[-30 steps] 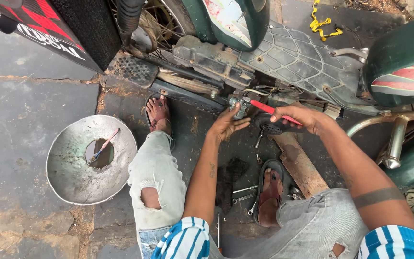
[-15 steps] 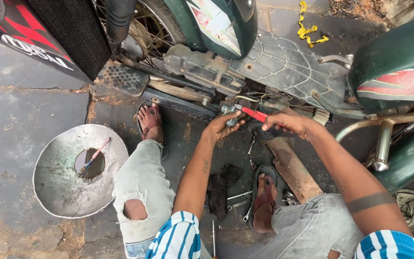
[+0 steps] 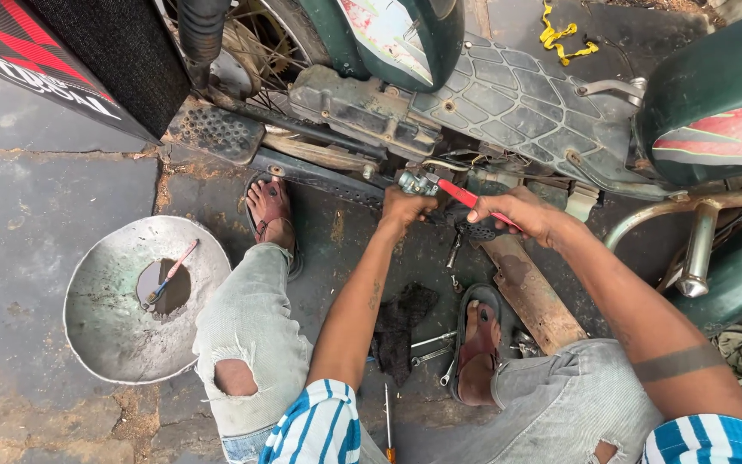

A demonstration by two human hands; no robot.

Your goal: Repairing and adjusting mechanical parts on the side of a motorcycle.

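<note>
The person is wearing a short-sleeved shirt striped in blue and white, and pale grey jeans that are fraying open at both knees. Brown strap sandals are covering both feet. A dark band is circling the right forearm, and both hands are bare.

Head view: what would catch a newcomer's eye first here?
The two hands at centre: the left hand grips a small metal part under the green scooter, while the right hand works a red-handled tool on it. At left, a dented metal bowl holds dark liquid and a brush.
</note>
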